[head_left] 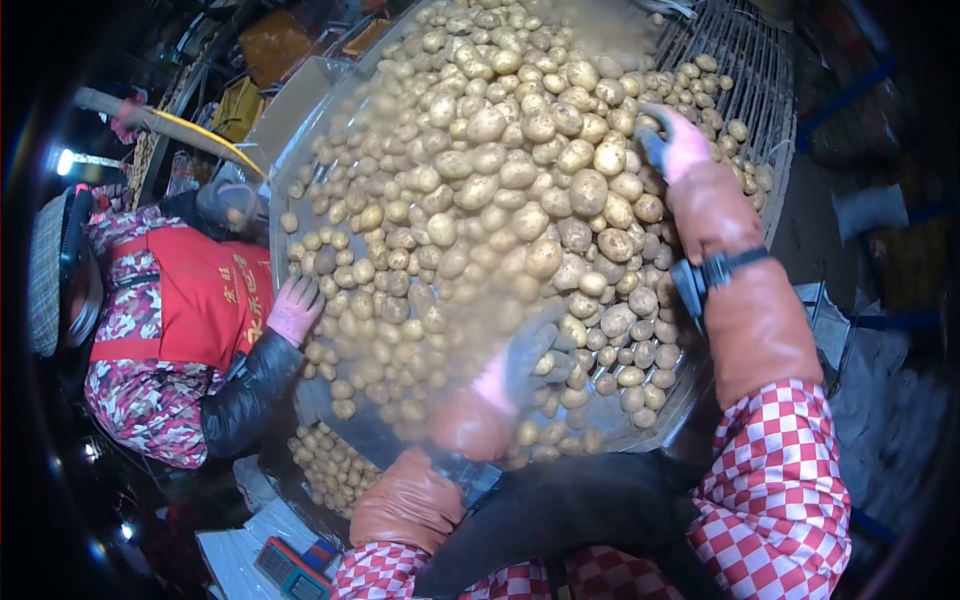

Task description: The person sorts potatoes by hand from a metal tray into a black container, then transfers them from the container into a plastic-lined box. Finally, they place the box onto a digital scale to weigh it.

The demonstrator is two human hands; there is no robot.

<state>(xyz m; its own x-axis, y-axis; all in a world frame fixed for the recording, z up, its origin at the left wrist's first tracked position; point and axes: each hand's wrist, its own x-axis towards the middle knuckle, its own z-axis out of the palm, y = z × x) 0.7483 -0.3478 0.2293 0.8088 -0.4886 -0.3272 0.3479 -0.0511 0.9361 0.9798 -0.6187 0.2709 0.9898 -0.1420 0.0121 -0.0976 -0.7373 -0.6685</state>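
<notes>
1. The right hand (675, 140), in a pink and grey glove, is partly open at 2 o'clock of the big heap; its fingers curve over the edge and touch potatoes there, and the palm is turned away.
2. The left hand (520, 365), similarly gloved and blurred, lies over the heap's near part, between 5 and 6 o'clock, fingers somewhat apart. A potato shows among them; whether it is gripped, I cannot tell.
3. The potatoes (520, 180) fill the middle, stretching from 12 o'clock down between the two hands, and lie piled to the 10 o'clock side of both. Looser ones spread toward 8 o'clock, and a few small ones sit just beyond the right hand.
4. They rest on a slatted tray (750, 70), whose dark slats show at 1 to 2 o'clock, past the right hand. Its near edge runs at 5 o'clock, close to the wearer's body.
5. At 8 o'clock a co-worker's pink-gloved hand (294, 308) rests at the tray's edge, well apart from the wearer's left hand; the co-worker's red apron (210, 295) is at 9.
6. A smaller pile (335, 470) lies at 7 o'clock, outside the wearer's left forearm.
</notes>
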